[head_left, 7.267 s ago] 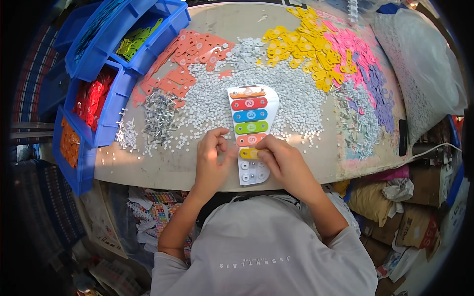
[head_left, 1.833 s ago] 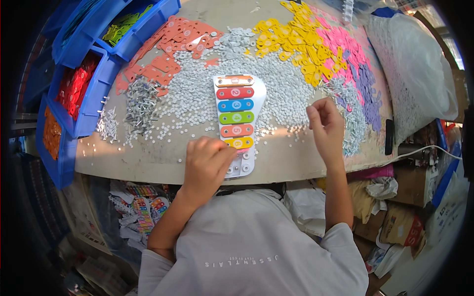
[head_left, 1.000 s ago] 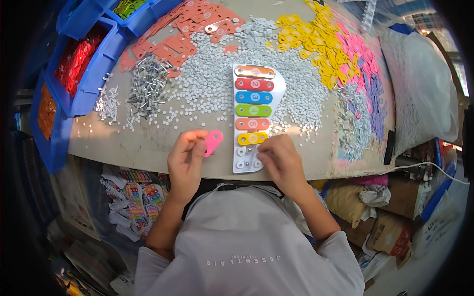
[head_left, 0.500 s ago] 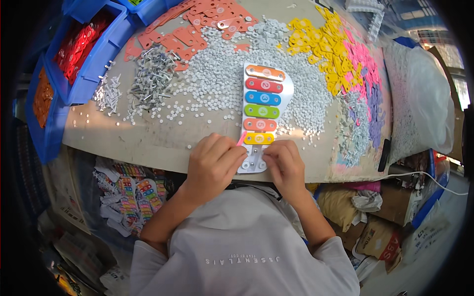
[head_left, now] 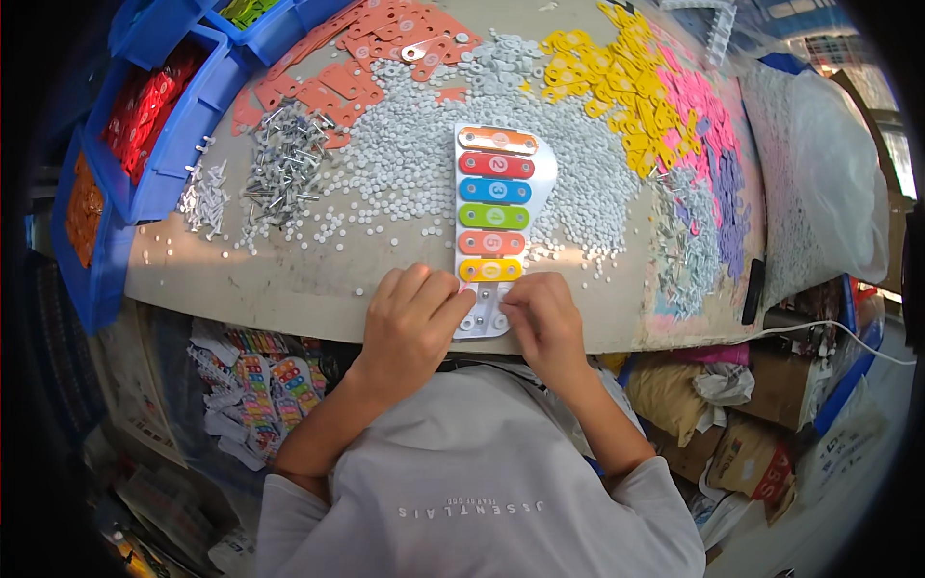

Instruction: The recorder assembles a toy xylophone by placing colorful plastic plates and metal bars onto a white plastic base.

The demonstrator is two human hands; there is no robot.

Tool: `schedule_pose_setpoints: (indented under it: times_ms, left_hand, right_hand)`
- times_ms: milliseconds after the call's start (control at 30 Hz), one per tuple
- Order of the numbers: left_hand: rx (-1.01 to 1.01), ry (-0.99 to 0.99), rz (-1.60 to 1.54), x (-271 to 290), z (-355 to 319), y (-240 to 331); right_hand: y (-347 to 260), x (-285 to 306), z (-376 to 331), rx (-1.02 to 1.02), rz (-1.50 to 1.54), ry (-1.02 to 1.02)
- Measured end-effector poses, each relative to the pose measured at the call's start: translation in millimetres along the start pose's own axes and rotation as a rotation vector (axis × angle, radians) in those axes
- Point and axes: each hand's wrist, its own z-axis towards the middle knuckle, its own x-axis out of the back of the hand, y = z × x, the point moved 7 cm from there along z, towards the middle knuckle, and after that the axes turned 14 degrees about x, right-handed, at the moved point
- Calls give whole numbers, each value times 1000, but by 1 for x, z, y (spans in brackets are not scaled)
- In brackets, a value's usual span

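Observation:
A white toy xylophone lies on the table in front of me, with orange, red, blue, green, coral and yellow bars across it. Its near end has no bar and shows white washers and small metal studs. My left hand is closed at the left edge of this end, pinching a pink bar that is mostly hidden by the fingers. At the right edge, my right hand has thumb and fingers pressed together beside a washer; whatever they hold is hidden.
White washers are heaped beyond the xylophone, with metal screws to their left. Coral bars, yellow bars and purple bars lie around them. Blue bins stand left; a clear bag stands right.
The pink bar stood up at a slant beside the yellow bar; now it sits lower, with only a little showing by my left fingers. My right fingers remain at the right edge.

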Motion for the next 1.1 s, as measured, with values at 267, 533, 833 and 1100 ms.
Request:
schedule_pose_setpoints:
  times_ms: [267, 533, 833, 1100]
  left_hand:
    - [-46, 37, 48, -1, -7, 4]
    - [162, -69, -234, -6, 4, -13]
    - [-8, 64, 31, 1, -5, 4]
    - [99, -58, -110, -3, 5, -2]
  right_hand:
    - [0, -1, -2, 8, 7, 24]
    - [0, 0, -1, 2, 13, 20]
    - [-1, 0, 0, 27, 21, 32]
    - [-1, 0, 0, 38, 17, 28]
